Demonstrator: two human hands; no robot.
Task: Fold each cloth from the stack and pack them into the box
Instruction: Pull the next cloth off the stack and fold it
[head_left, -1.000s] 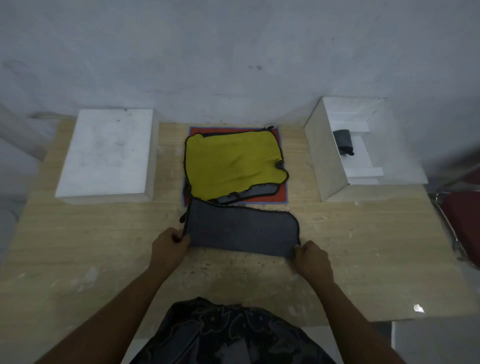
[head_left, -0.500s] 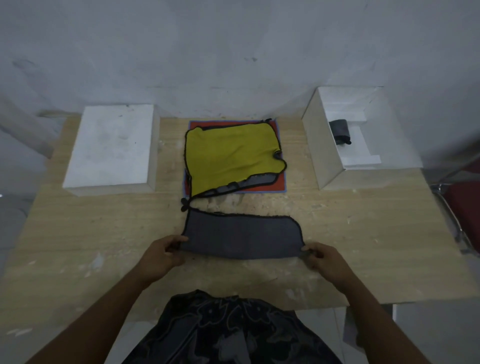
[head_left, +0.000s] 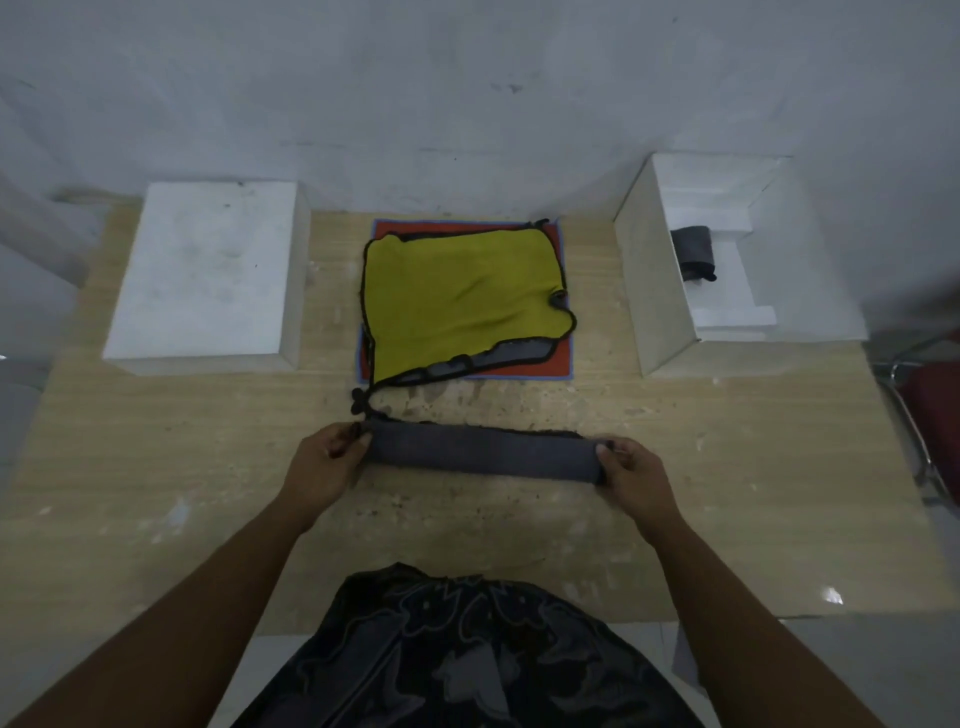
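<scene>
A light wood-grain table (head_left: 727, 493), scuffed at mid-top, abuts a mottled grey-white wall (head_left: 467, 78) behind it, with a red-seated, metal-framed chair (head_left: 935, 415) right of the table and pale glossy floor (head_left: 857, 675) below its near edge, under dim light.

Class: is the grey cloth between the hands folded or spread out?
Folded: the grey cloth is a narrow doubled strip, its ends pinched by the left hand and right hand.
</scene>
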